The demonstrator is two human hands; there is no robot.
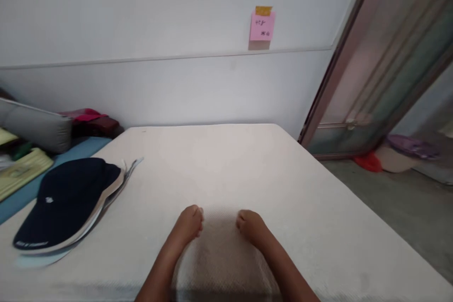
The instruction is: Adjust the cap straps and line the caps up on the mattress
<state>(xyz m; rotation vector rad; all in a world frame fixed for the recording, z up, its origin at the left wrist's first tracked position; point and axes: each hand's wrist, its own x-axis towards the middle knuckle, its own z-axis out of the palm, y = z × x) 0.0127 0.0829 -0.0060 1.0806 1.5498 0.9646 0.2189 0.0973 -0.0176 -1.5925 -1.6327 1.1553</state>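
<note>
My left hand (191, 222) and my right hand (248, 224) are raised over the near part of the pale table (212, 165), level with each other and a short way apart. Both have curled fingers, slightly smeared by motion. Between and below them spreads a blurred, greyish-brown patch with a fine mesh-like texture (222, 259). Its upper edge runs from one hand to the other, but I cannot make out what it is. On the left of the table lies a navy cap (71, 193) on top of lighter caps, their pale brims showing beneath it.
Left of the table, a blue surface (83, 146) holds a grey cushion (38, 125), yellow packages (26, 172) and dark red items. A pink note (262, 27) is taped to the white wall. A sliding door (339, 80) and red and purple items (412, 146) are at right.
</note>
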